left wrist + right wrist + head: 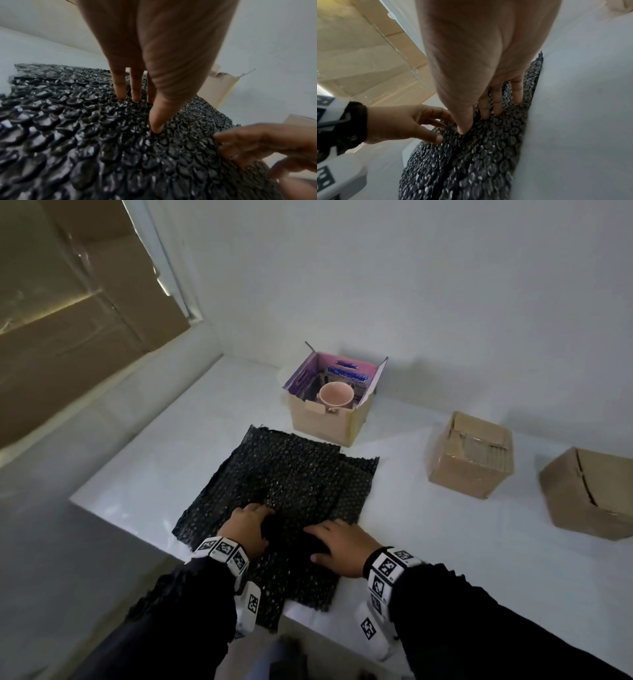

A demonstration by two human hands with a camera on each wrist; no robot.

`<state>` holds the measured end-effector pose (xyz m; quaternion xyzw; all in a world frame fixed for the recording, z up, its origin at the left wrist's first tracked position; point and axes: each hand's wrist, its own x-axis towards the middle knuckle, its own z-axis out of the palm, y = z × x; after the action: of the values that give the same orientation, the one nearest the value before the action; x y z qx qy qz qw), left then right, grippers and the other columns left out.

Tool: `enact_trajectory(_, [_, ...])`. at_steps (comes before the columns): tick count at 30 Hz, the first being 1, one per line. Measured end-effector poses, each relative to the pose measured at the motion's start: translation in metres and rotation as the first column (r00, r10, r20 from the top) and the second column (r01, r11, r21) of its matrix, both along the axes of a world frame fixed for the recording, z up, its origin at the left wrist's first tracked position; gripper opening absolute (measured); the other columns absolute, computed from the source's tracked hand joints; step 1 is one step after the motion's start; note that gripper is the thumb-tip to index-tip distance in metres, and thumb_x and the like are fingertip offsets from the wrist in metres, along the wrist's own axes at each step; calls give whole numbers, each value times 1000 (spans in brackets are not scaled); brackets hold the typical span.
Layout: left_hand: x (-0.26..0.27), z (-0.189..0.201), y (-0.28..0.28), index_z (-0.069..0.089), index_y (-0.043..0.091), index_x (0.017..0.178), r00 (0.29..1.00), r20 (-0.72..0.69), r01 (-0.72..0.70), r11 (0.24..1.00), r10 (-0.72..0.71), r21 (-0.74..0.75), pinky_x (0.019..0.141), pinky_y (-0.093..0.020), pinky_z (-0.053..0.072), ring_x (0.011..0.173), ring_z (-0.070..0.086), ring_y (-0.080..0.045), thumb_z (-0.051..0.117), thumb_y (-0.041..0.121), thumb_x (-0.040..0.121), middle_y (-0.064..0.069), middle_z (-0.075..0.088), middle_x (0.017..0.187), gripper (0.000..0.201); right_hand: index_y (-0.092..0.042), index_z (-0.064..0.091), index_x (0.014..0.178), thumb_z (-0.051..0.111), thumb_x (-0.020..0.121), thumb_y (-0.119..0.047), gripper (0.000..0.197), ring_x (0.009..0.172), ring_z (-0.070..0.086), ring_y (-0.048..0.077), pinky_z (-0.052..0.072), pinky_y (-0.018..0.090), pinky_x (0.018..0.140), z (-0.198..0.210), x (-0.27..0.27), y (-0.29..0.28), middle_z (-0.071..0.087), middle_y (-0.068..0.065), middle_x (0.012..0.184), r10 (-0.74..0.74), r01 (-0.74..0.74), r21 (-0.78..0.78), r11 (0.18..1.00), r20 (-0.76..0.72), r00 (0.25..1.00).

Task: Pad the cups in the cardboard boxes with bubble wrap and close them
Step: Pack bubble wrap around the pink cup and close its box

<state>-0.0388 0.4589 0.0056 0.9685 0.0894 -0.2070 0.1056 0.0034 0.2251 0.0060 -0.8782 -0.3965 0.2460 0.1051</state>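
Note:
A stack of black bubble wrap sheets (291, 474) lies on the white table (445, 542), its near edge hanging over the table's front. My left hand (246, 525) and right hand (337, 541) rest side by side on the top sheet near that edge. In the left wrist view the left hand (145, 113) presses straight fingers and thumb into the wrap (85, 135). The right hand (479, 121) does the same on the wrap (479, 162). The wrap bulges up between them. Behind the wrap stands an open cardboard box (325, 422) with a pink cup (334, 395) inside.
Two closed cardboard boxes (469, 457) (592, 494) sit on the right of the table. A white wall rises behind. A large cardboard sheet (68, 320) leans at the upper left. The table's left edge (113, 474) drops off beside the wrap.

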Motion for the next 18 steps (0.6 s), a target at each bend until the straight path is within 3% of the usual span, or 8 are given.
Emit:
enact_trajectory(3, [13, 5, 8, 38, 34, 141, 997, -30, 75, 996, -73, 48, 101, -41, 44, 128, 40, -26, 76, 40, 74, 0, 40, 138, 77, -27, 43, 139, 48, 94, -51, 51, 122, 48, 25, 40, 39, 99, 6, 11, 12, 54, 3, 133, -103, 103, 27, 994, 2, 995])
enact_trajectory(7, [37, 6, 26, 56, 34, 119, 960, -10, 280, 955, -281, 95, 91, -36, 44, 117, 48, -22, 71, 45, 77, 2, 50, 122, 47, -26, 60, 111, 53, 90, -51, 33, 103, 59, 20, 45, 33, 84, 14, 29, 34, 65, -3, 107, -254, 251, 70, 965, 43, 966])
enact_trajectory(10, [56, 5, 41, 63, 30, 109, 917, 51, 395, 918, -396, 20, 87, -35, 47, 111, 52, -21, 63, 44, 82, 1, 56, 114, 30, -26, 61, 97, 56, 85, -58, 35, 98, 55, 17, 42, 31, 79, 12, 35, 51, 55, -5, 97, -419, 400, 198, 895, 65, 906])
enact_trajectory(12, [70, 10, 47, 64, 29, 102, 894, 163, 432, 899, -417, -70, 83, -34, 48, 103, 57, -21, 53, 53, 80, 1, 61, 105, 34, -32, 57, 101, 54, 75, -74, 50, 99, 48, 12, 40, 32, 83, 11, 34, 60, 50, -9, 101, -515, 464, 346, 815, 69, 854])
enact_trajectory(14, [81, 19, 50, 62, 27, 96, 874, 297, 448, 875, -386, -183, 75, -32, 49, 90, 62, -22, 45, 57, 78, 0, 66, 92, 38, -39, 50, 116, 55, 64, -83, 68, 107, 44, 10, 35, 34, 90, 15, 33, 67, 51, -12, 116, -545, 492, 416, 764, 8, 839])
enact_trajectory(16, [93, 30, 51, 60, 24, 93, 842, 405, 480, 838, -356, -262, 71, -33, 49, 82, 63, -24, 51, 49, 83, -3, 67, 85, 29, -42, 46, 125, 64, 63, -76, 73, 112, 48, 10, 37, 36, 94, 20, 35, 71, 55, -15, 123, -572, 545, 443, 711, -85, 816])
enact_trajectory(18, [103, 41, 50, 60, 21, 95, 807, 495, 504, 812, -322, -294, 72, -34, 48, 82, 62, -24, 53, 44, 87, -3, 67, 85, 25, -36, 53, 117, 72, 73, -57, 52, 102, 60, 11, 46, 33, 88, 22, 38, 72, 65, -12, 108, -629, 613, 480, 627, -151, 762])
